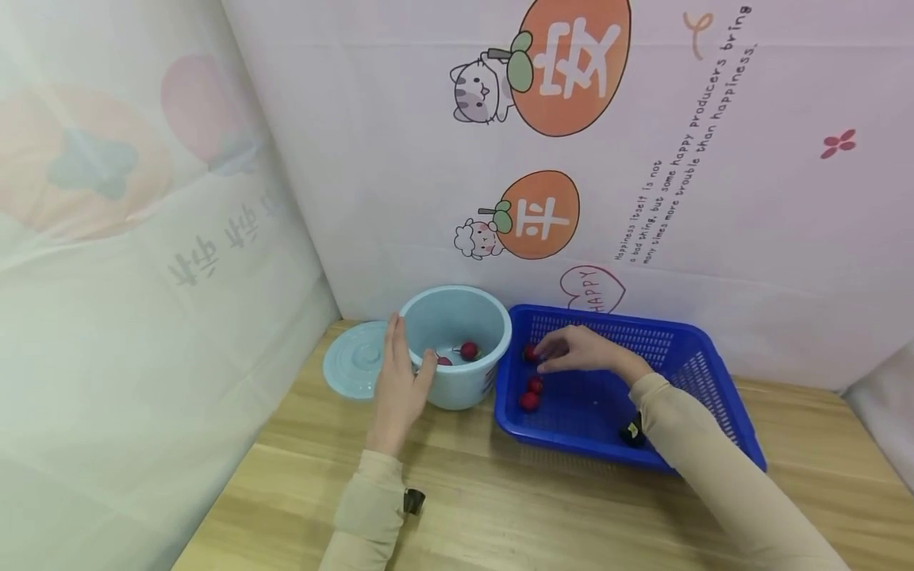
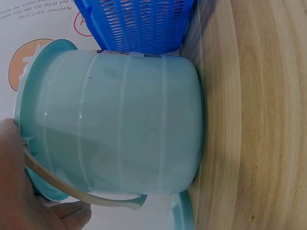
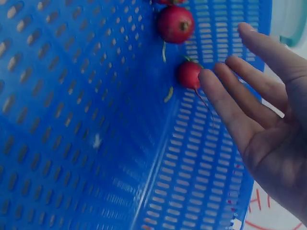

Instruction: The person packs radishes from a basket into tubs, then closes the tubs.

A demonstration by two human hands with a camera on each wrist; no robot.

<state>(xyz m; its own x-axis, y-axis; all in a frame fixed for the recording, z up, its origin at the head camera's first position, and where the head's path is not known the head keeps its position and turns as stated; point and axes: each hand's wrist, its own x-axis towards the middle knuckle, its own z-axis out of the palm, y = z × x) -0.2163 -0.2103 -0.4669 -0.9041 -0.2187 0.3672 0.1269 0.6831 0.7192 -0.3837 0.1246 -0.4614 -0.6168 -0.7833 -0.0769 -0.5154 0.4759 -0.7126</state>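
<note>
A light blue bucket (image 1: 457, 388) stands on the table with red radishes (image 1: 469, 350) inside it. My left hand (image 1: 400, 388) lies against the bucket's left side, fingers straight and thumb at the rim. In the left wrist view, that hand (image 2: 29, 191) is at the rim beside the bucket's handle (image 2: 81, 194). Over the blue basket (image 1: 571, 452), my right hand (image 1: 581, 349) reaches down at a radish (image 1: 530, 354). The right wrist view has its fingers (image 3: 230, 105) spread and apart, one fingertip close by the radish (image 3: 190, 74); contact cannot be told.
More radishes (image 1: 529, 401) lie along the basket's left side. A light blue lid (image 1: 353, 361) rests on the wooden table (image 1: 471, 507), left of the bucket. Behind the bucket and basket rises a printed cloth (image 1: 400, 198). Small green scraps (image 3: 168, 94) lie in the basket.
</note>
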